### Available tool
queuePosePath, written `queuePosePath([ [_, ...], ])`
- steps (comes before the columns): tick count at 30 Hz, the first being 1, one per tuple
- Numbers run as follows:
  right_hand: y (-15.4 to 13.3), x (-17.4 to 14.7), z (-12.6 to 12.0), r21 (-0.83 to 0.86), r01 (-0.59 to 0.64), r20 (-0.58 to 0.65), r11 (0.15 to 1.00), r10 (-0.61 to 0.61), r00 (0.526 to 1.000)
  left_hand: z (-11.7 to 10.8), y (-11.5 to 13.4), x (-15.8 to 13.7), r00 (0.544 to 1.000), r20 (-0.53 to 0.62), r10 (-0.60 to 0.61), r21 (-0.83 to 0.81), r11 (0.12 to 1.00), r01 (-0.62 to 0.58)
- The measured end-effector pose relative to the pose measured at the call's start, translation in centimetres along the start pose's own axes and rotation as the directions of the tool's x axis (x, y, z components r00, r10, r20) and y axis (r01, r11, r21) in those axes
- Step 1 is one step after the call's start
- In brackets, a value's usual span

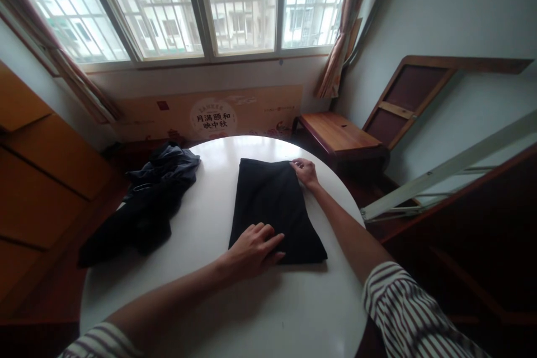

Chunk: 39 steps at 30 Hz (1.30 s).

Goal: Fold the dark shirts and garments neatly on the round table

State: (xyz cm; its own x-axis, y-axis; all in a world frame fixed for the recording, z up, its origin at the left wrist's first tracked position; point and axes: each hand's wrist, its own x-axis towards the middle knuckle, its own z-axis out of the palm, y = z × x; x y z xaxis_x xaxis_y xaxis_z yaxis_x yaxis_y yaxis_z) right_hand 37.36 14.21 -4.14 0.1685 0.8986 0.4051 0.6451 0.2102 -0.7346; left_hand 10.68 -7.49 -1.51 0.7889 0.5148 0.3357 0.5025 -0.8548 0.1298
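Note:
A black folded garment (pixel 271 207) lies flat on the white round table (pixel 201 302), its lower edge wider than its upper one. My left hand (pixel 255 246) rests on the near edge of the cloth, palm down, fingers slightly bent and apart. At the far right corner, my right hand (pixel 305 172) pinches the garment's edge between thumb and fingers. The exact kind of garment cannot be made out in its folded state.
A heap of dark clothes (pixel 155 201) lies at the table's left and hangs over its edge. Beyond the table are a low wooden bench (pixel 339 131), a printed board (pixel 251 112) and barred windows. Orange cabinets (pixel 46 168) stand to the left, a pale metal beam (pixel 453 162) to the right.

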Motion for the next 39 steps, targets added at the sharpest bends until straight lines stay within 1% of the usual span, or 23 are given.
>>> queuePosePath([
  [3,0.1,-0.1,0.1,0.025,-0.009,0.015,1.0,0.009,1.0,0.4,1.2,-0.4,0.995,-0.005,0.1,0.001,0.995,-0.1],
  [6,-0.1,-0.4,0.0,0.056,-0.012,0.051,0.998,0.009,0.999,0.6,1.9,-0.6,0.99,0.018,0.14,0.059,0.988,-0.141],
  [8,-0.2,-0.6,-0.2,0.107,-0.025,0.089,0.994,0.016,0.996,0.4,2.3,-0.3,0.991,0.047,0.128,0.078,0.988,-0.132],
  [11,-0.4,-0.8,-0.5,0.213,-0.081,0.146,0.974,0.05,0.988,0.1,3.3,0.8,0.991,0.097,0.094,0.084,0.991,-0.103],
  [14,-0.5,-0.9,-0.7,0.256,-0.099,0.159,0.962,0.059,0.985,0.4,4.4,2.4,0.985,0.15,0.084,0.114,0.988,-0.102],
  [19,-0.6,-0.9,-0.7,0.223,-0.035,0.099,0.974,0.013,0.995,1.5,5.9,4.2,0.967,0.22,0.126,0.142,0.977,-0.16],
  [22,-0.8,-0.9,-0.8,0.201,-0.016,0.104,0.98,-0.005,0.995,1.7,6.2,4.4,0.973,0.213,0.085,0.153,0.981,-0.119],
  [24,-0.9,-0.9,-0.8,0.185,-0.005,0.106,0.983,-0.015,0.994,1.7,6.2,4.3,0.972,0.222,0.08,0.167,0.979,-0.119],
  [26,-1.0,-1.0,-0.8,0.169,0.003,0.102,0.986,-0.021,0.995,1.7,6.1,4.3,0.963,0.239,0.122,0.177,0.97,-0.166],
  [29,-1.2,-1.1,-0.8,0.144,0.018,0.1,0.989,-0.032,0.995,1.9,6.0,4.2,0.951,0.237,0.197,0.18,0.953,-0.243],
  [32,-1.4,-1.1,-0.7,0.123,0.031,0.097,0.992,-0.044,0.994,2.3,6.2,4.3,0.946,0.224,0.234,0.182,0.944,-0.276],
  [39,-1.8,-1.2,-0.9,0.094,0.036,0.078,0.995,-0.043,0.996,2.5,6.7,4.3,0.947,0.254,0.198,0.196,0.948,-0.251],
])
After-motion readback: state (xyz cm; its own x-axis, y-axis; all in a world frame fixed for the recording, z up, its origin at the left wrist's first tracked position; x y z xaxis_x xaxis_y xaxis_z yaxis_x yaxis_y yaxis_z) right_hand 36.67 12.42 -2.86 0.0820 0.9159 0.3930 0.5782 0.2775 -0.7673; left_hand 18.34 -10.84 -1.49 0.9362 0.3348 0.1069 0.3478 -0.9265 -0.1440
